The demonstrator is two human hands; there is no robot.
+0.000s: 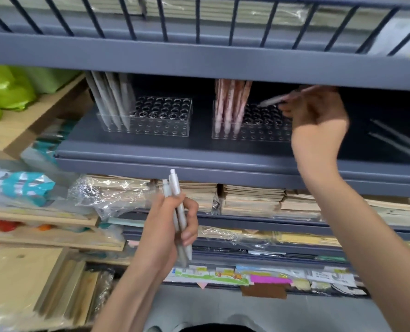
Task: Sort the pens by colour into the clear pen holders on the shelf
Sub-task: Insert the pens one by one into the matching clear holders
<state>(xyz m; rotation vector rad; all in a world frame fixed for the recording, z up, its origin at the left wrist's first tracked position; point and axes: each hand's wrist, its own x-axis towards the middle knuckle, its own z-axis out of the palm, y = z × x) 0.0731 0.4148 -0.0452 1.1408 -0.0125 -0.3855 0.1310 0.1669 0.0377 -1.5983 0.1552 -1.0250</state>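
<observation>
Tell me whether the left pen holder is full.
Not full: left pen holder holds grey pens at one end; other holes empty.

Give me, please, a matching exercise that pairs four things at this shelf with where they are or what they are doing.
Column one
1. grey pens
2. pink pens
3. left hand
4. right hand

Column two
a. holds a single pen tilted over the right holder
b. stand in the left holder
c. grips two pale pens below the shelf
d. stand in the right holder

Pairs: 1-b, 2-d, 3-c, 4-a
</observation>
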